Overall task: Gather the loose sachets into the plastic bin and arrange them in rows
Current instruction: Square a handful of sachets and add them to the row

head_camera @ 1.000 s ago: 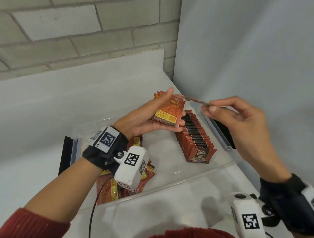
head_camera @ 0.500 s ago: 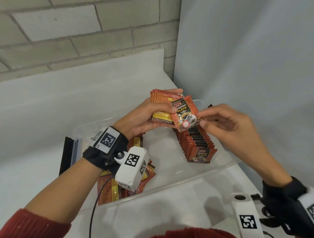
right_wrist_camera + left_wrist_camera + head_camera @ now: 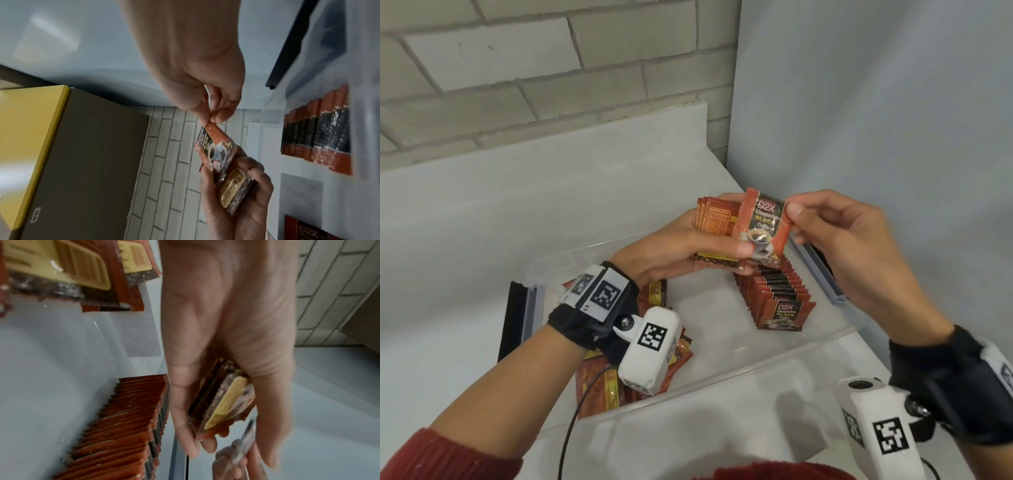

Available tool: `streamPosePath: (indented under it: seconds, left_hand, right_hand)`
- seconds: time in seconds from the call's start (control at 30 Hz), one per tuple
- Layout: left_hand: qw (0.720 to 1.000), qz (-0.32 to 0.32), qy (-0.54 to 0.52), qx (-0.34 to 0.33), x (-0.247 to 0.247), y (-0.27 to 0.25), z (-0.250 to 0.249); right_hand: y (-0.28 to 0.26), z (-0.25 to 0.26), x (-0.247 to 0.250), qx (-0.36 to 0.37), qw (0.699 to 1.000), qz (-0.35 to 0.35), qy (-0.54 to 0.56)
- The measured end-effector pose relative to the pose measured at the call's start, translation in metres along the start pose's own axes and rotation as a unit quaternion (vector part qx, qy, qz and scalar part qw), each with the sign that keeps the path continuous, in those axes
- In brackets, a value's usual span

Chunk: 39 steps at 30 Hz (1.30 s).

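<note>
Plastic bin (image 3: 722, 370), clear-walled and shallow, sits on the white table (image 3: 482, 240) and takes up most of the head view; it looks rigid enough to stay put while sachets go in. Inside it, along the right wall, a standing row (image 3: 777, 294) of red-and-black sachets leans front to back, each overlapping the next, and it probably topples easily if nudged from the side. On the left of the bin floor lies a loose heap (image 3: 640, 370) of the same sachets, flat and crisscrossed, partly hidden under the left wrist camera.

Above the bin the left hand (image 3: 674, 250) curls round a small stack (image 3: 714, 226) of sachets, thumb across the front and fingers behind, backs with the yellow panel facing up. The stack seems light but slippery: glossy foil faces slide on each other, so squeezing across the flat faces, as now, is what keeps it squared. The right hand (image 3: 835, 236) pinches one single sachet (image 3: 762, 228) by its top corner seal between thumb and forefinger, with its lower end against the left thumb, printed face toward the camera.

Each sachet looks thin, limp between the crimped seals and nearly weightless, with powder that shifts inside. The flat crimped edges are the stiffest parts and the best place to hold; gripped by the belly it would likely bend. Setting it upright into the row probably calls for a hold on the top edge.
</note>
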<state>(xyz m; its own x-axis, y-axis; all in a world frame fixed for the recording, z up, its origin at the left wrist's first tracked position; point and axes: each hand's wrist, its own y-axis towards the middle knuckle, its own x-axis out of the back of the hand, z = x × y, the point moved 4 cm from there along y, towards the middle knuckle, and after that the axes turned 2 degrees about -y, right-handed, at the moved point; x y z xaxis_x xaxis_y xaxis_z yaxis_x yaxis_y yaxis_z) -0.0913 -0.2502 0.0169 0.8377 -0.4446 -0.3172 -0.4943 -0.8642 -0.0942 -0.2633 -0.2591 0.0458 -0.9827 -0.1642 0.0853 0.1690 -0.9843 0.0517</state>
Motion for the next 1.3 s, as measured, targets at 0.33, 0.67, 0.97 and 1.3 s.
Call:
streamPosePath:
  seconds: [0.33, 0.67, 0.97, 1.3]
  left_hand:
    - [1.000, 0.015, 0.012, -0.005, -0.002, -0.001, 0.004]
    - [0.993, -0.089, -0.078, -0.021, 0.018, 0.000, -0.004]
    - [0.984, -0.108, -0.139, -0.006, 0.014, 0.001, -0.002]
    - [0.990, -0.119, -0.078, -0.009, 0.014, -0.001, -0.004]
  right_hand:
    - [0.000, -0.005, 0.004, -0.036, 0.994, 0.082, -0.060]
    - [-0.022, 0.000, 0.036, 0.068, 0.932, 0.160, -0.318]
    - [-0.032, -0.027, 0.025, 0.171, 0.826, 0.193, -0.501]
    - [-0.027, -0.038, 0.016, 0.175, 0.769, 0.224, -0.572]
